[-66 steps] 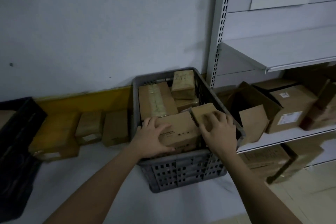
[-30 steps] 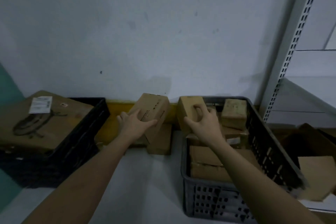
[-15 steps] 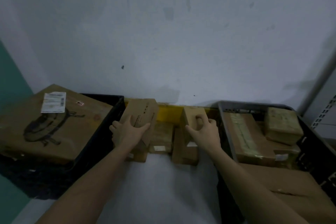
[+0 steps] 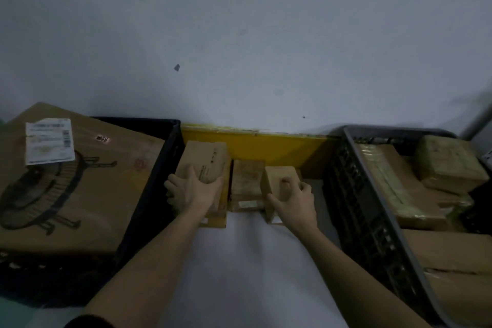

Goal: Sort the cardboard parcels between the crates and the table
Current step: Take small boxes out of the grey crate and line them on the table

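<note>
The left hand (image 4: 195, 190) grips a brown cardboard parcel with printed black lettering (image 4: 205, 165), set on top of another box at the back edge of the white table (image 4: 253, 274), while the right hand (image 4: 294, 201) curls round a smaller plain cardboard parcel (image 4: 279, 181) stacked just to the right. A taped brown box (image 4: 246, 185) stands between them against the yellow strip (image 4: 266, 146) along the wall. Sorting looks partly done: several parcels still fill the grey slotted plastic crate (image 4: 372, 221) at the right edge, and a large flat carton with a white label (image 4: 80, 181) lies across the black crate (image 4: 149, 194) at the left.
</note>
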Action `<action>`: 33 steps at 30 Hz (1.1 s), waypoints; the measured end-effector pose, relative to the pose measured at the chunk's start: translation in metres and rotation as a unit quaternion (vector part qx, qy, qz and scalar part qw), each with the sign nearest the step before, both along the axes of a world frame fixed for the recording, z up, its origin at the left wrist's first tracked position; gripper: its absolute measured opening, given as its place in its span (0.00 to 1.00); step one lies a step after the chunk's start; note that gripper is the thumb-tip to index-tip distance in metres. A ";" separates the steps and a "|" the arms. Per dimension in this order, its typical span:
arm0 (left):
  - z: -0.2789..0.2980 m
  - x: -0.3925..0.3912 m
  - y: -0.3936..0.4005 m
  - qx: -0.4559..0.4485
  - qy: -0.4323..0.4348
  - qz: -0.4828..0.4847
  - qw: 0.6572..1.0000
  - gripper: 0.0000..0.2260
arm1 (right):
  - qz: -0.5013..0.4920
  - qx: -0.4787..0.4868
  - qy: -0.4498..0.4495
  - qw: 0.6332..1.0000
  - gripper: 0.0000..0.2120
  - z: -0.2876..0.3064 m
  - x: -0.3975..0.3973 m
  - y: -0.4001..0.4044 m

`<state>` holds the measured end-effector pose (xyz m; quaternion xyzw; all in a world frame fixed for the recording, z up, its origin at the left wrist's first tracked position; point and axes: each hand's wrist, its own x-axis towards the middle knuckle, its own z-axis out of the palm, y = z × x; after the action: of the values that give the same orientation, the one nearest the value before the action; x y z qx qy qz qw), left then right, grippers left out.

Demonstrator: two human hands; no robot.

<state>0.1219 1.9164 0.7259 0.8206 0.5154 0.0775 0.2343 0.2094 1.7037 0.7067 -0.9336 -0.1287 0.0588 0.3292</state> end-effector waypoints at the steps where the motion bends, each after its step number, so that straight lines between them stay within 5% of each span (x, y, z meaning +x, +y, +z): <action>1: -0.003 0.003 0.002 -0.008 -0.002 0.005 1.000 0.45 | 0.000 -0.004 0.007 1.000 0.31 -0.004 0.002 0.000; 14: -0.020 0.033 0.012 -0.029 -0.007 0.004 1.000 0.44 | -0.010 0.032 0.017 0.999 0.30 -0.029 0.014 0.004; 17: -0.023 0.033 0.011 0.073 0.089 -0.097 0.989 0.43 | -0.011 0.040 0.021 0.999 0.31 -0.042 0.015 -0.003; 21: -0.027 0.036 0.017 0.253 0.158 -0.219 0.929 0.39 | -0.037 0.057 0.019 0.998 0.29 -0.046 0.029 -0.002; 33: -0.062 0.043 0.030 0.220 0.124 -0.257 0.933 0.33 | -0.051 0.044 0.021 0.997 0.29 -0.063 0.081 0.026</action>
<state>0.1647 1.9466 0.6641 0.9591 0.2821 0.0231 -0.0058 0.2906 1.7297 0.6437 -0.9219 -0.0763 0.0561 0.3756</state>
